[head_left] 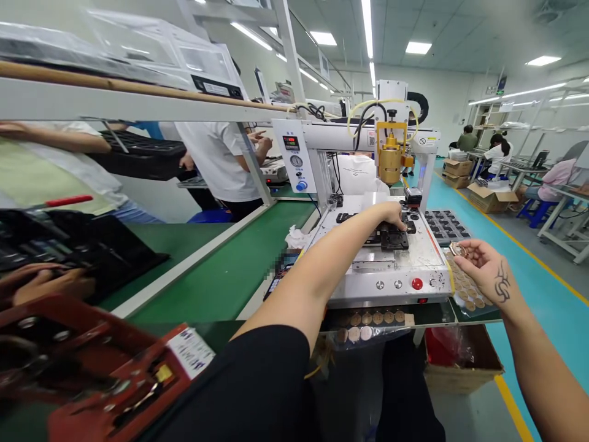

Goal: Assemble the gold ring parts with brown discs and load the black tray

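Observation:
My right hand [485, 267] pinches a small round rose-gold case [457, 250], like a watch case, just right of the machine. My left hand [392, 215] reaches across the bench press machine [340, 288], its fingers curled down on a black fixture [394, 238] below the gold press head [391, 161]. What those fingers grip is hidden. A sheet of round rose-gold parts [470, 293] lies under my right hand. Behind it sits a tray of black square parts [445, 224].
More round parts lie in a clear strip [367, 318] along the machine's front edge. A red button [416, 283] is on the front panel. Left runs a green conveyor belt [216, 276], with a red hand press [124, 374] nearer me. A cardboard box [460, 374] stands below; several co-workers are around.

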